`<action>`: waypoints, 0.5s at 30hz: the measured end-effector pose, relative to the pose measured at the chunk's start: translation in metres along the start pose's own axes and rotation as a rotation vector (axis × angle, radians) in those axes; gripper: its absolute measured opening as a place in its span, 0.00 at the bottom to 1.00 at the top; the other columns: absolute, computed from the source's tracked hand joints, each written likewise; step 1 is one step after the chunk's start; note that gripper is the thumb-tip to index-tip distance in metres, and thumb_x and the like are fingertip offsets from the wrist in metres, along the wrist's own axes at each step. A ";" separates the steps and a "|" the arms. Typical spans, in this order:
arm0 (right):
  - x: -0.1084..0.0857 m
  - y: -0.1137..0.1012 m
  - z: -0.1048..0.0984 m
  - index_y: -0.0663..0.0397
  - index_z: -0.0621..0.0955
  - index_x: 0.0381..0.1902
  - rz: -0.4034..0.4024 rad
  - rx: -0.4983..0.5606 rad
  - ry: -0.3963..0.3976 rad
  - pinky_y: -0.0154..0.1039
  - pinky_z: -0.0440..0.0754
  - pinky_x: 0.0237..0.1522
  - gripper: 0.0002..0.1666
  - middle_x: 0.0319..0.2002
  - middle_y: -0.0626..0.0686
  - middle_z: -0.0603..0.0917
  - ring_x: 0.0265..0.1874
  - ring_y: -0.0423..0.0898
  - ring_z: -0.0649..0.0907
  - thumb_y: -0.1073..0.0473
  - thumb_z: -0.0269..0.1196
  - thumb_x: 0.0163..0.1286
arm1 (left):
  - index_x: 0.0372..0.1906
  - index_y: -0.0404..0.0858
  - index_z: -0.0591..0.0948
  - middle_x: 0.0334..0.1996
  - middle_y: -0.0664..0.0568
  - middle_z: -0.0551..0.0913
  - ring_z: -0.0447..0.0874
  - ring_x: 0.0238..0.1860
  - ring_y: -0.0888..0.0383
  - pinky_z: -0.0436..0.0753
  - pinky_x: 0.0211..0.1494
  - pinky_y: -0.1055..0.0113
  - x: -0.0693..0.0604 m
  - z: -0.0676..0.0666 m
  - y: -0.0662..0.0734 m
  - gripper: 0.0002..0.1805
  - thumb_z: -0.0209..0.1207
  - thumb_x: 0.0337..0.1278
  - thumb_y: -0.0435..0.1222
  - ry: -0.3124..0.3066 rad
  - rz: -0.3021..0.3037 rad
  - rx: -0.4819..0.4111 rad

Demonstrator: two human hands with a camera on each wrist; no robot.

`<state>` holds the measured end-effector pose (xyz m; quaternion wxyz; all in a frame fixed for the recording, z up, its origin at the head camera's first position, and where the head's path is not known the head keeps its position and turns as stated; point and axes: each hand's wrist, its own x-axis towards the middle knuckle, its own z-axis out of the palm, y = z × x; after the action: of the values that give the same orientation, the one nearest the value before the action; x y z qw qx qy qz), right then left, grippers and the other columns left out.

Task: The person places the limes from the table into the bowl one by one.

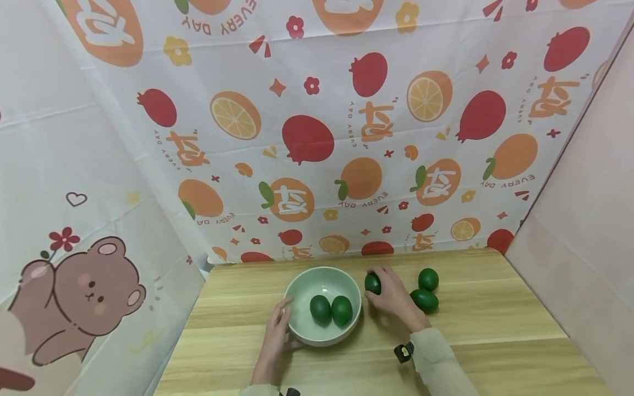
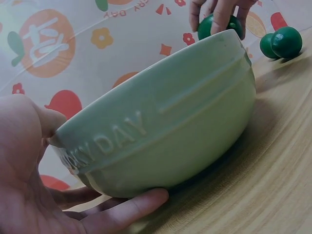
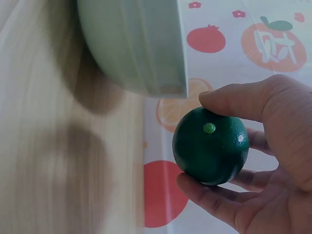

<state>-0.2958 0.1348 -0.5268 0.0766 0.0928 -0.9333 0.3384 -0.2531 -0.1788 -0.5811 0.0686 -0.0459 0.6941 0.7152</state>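
Observation:
A pale green bowl (image 1: 317,342) with raised lettering on its outer wall stands on the wooden table, and two dark green limes (image 1: 321,309) lie inside it. My left hand (image 1: 275,336) grips the bowl's left side, thumb at the rim and fingers low against its base, as the left wrist view shows. Just right of the rim, my right hand (image 1: 393,297) pinches another lime (image 3: 210,146) between thumb and fingers. In the right wrist view this lime is held above the table, its light green stem end visible. The bowl's inside is hidden in both wrist views.
Two more limes, one (image 1: 428,279) behind the other (image 1: 425,301), lie touching on the table (image 1: 495,319) to the right of my right hand. A fruit-print cloth (image 1: 307,181) hangs behind the table, with pale side panels left and right.

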 end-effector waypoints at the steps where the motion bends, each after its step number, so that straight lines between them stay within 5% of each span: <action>1: 0.000 -0.002 0.000 0.51 0.77 0.64 -0.002 0.002 0.002 0.60 0.86 0.58 0.32 0.63 0.60 0.76 0.59 0.58 0.80 0.56 0.73 0.64 | 0.78 0.46 0.60 0.78 0.27 0.51 0.63 0.71 0.21 0.93 0.47 0.43 0.000 0.000 0.000 0.31 0.42 0.80 0.54 -0.003 0.001 0.000; 15: 0.009 -0.021 0.000 0.50 0.77 0.64 -0.061 -0.015 -0.014 0.57 0.87 0.57 0.31 0.63 0.59 0.76 0.58 0.56 0.80 0.54 0.72 0.64 | 0.79 0.48 0.58 0.82 0.33 0.43 0.57 0.74 0.20 0.92 0.47 0.41 -0.001 0.001 -0.002 0.30 0.39 0.81 0.53 -0.019 0.023 -0.013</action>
<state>-0.3002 0.1182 -0.5119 0.0811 0.1230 -0.9329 0.3285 -0.2521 -0.1779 -0.5831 0.0666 -0.0316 0.6892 0.7208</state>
